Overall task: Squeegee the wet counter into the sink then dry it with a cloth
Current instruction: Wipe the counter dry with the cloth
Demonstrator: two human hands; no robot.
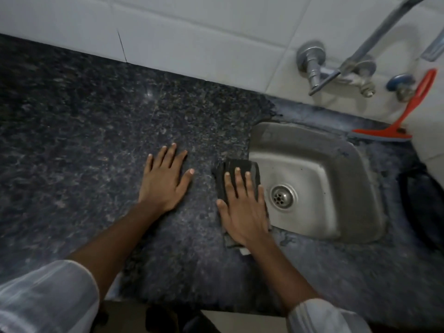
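A dark speckled granite counter [96, 140] fills the view, with a small steel sink [319, 174] set into it at the right. My right hand [242, 207] presses flat on a dark folded cloth [230, 169] that lies at the sink's left rim, partly overhanging the basin. My left hand [165, 179] rests flat on the bare counter just left of the cloth, fingers spread, holding nothing. A red squeegee [406, 116] leans against the wall behind the sink, its blade on the counter.
Metal taps [314, 68] and a long spout stick out of the white tiled wall [192, 32] above the sink. A dark object [422, 203] lies at the right edge of the counter. The counter's front edge runs near my sleeves.
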